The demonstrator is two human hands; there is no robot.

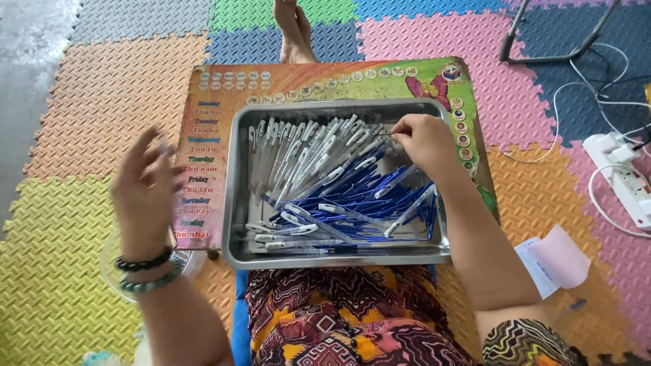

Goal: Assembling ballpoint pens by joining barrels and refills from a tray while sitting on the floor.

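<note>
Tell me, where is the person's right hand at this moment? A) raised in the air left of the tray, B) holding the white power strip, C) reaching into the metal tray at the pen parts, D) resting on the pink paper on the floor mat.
C: the right hand is inside the metal tray, its fingers on the clear pen parts.

The raised left hand (pixel 144 184) is motion-blurred. The right hand (pixel 426 141) hides its own fingertips among the white and blue plastic pens (pixel 339 186). The black metal stand (pixel 556 34) is cut off by the top edge.
</note>
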